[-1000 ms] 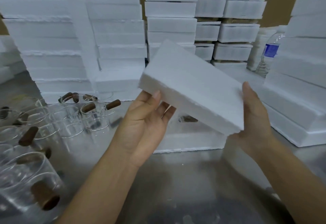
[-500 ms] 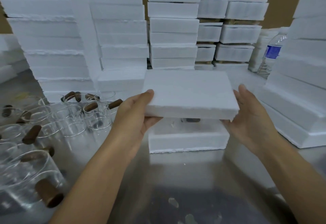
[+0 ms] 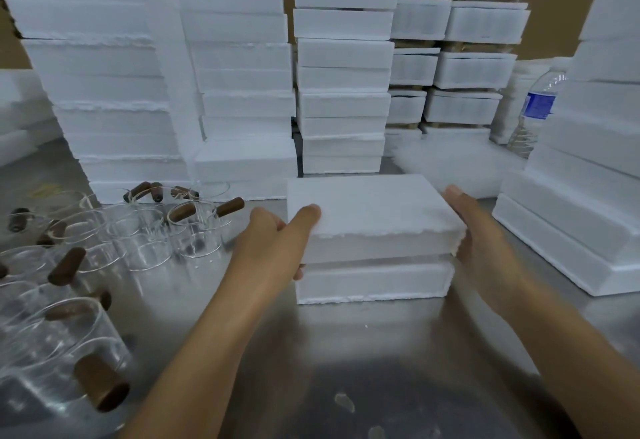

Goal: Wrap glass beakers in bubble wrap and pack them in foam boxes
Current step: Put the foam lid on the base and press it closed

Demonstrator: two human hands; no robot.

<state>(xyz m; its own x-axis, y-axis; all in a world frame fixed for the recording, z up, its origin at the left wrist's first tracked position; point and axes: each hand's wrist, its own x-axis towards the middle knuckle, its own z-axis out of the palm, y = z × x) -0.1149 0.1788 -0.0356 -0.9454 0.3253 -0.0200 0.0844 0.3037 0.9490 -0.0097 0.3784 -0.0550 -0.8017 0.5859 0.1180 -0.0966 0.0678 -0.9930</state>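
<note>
A white foam lid (image 3: 372, 210) lies flat over the white foam box base (image 3: 374, 283) in the middle of the metal table (image 3: 346, 369). My left hand (image 3: 273, 241) grips the lid's left edge, thumb on top and fingers underneath. My right hand (image 3: 481, 231) holds the lid's right edge with its fingers against the side. Whatever is inside the box is hidden. Several clear glass beakers with brown wooden handles (image 3: 194, 227) stand to the left on the table.
Tall stacks of white foam boxes (image 3: 343, 75) line the back and both sides. A sheet of bubble wrap (image 3: 457, 161) lies behind the box at the right. A plastic water bottle (image 3: 535, 109) stands at the back right. Cardboard is behind the stacks.
The lid was tilted up in the air, then levelled, and has now come down onto the box base. Both hands moved down with it.
</note>
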